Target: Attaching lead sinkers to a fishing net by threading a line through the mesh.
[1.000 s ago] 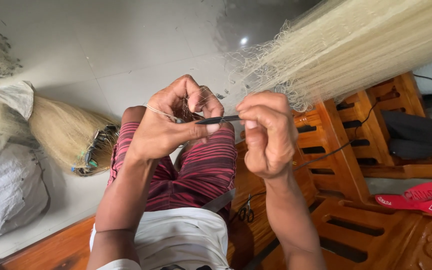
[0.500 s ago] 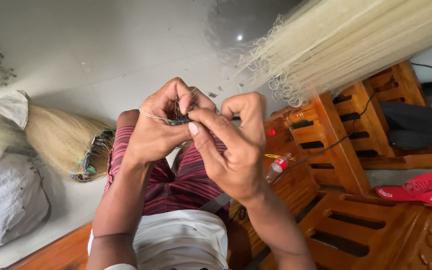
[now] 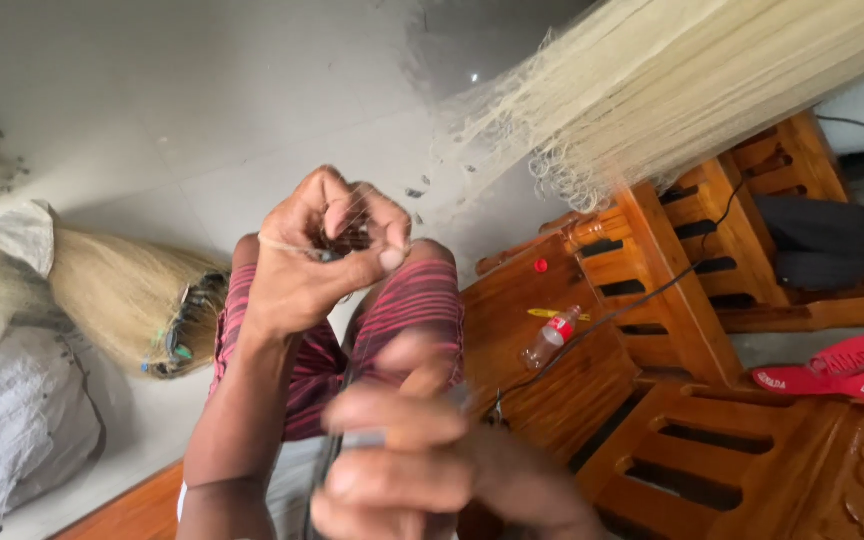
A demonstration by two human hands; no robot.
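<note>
Motion blur smears the right hand (image 3: pixel 422 470), close to the lens and cut off by the bottom edge; whether it grips the dark, blurred strip beside it cannot be told. The left hand (image 3: pixel 317 255) closes over a small dark clump of netting (image 3: pixel 347 240), mostly hidden by the fingers. The pale fishing net (image 3: pixel 692 80) runs out past the top and right edges.

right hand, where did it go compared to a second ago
The right hand left the left hand and pulled back toward the camera, now blurred and low in view, seemingly around a dark tool. The left hand stayed raised, pinching the fine net threads. The plastic bottle lies unmoved.
</note>
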